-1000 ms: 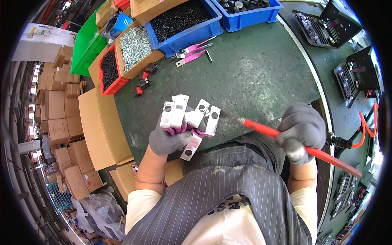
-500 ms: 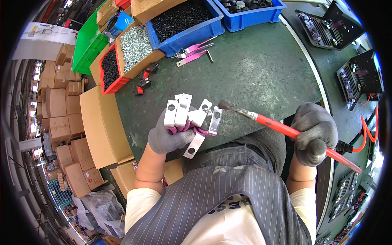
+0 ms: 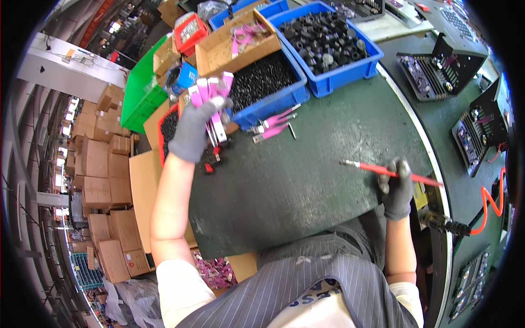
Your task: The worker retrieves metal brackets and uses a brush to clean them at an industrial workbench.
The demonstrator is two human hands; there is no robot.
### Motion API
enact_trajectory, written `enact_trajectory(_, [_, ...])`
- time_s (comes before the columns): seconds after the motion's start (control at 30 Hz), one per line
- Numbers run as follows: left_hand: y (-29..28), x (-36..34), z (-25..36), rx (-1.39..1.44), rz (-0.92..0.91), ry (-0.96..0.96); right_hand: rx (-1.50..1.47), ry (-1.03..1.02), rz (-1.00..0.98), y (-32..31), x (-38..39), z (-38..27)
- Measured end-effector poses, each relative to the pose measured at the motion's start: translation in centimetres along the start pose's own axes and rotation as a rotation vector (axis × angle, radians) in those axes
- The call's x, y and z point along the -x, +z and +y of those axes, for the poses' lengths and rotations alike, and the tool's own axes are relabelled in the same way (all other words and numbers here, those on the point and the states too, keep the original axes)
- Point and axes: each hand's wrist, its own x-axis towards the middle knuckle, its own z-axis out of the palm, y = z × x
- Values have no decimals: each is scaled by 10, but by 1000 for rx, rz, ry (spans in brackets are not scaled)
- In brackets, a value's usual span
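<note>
My left hand (image 3: 191,131), in a grey glove, is closed round several pink-filmed metal brackets (image 3: 211,87). It is raised at the far left of the table, in front of the parts bins. In my right hand (image 3: 398,188), also gloved, is a red-handled brush (image 3: 371,167) with a metal ferrule, held slantwise above the right part of the table. The brush's bristles are hard to make out. Several loose pink metal strips (image 3: 272,133) lie on the green table (image 3: 284,186), beside a small L-shaped hex key (image 3: 292,130).
A blue bin (image 3: 334,82) of black round parts and another blue bin (image 3: 270,109) of black screws stand behind. A shallow cardboard box (image 3: 214,59) holds pink strips. Black housings (image 3: 454,71) stand right. A tool with a red coiled hose (image 3: 445,223) hangs at the right edge.
My left hand has carried the brackets from near my body out to the bins. The brush has swung away from them, and my grip on it has loosened toward the fingertips.
</note>
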Motion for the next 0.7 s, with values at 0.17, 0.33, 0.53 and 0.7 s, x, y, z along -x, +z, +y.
enact_trajectory(0.17, [-27,-112,37,-239,189,32,-33,-10,4,1,3,5])
enact_trajectory(0.33, [-39,-195,18,-474,180,-130,-54,33,-55,-2,2,5])
enact_trajectory(0.53, [-45,-183,-8,-872,142,204,-98,46,-52,-1,-5,6])
enact_trajectory(0.7, [29,-58,7,-902,27,396,-82,26,-51,-3,-6,0])
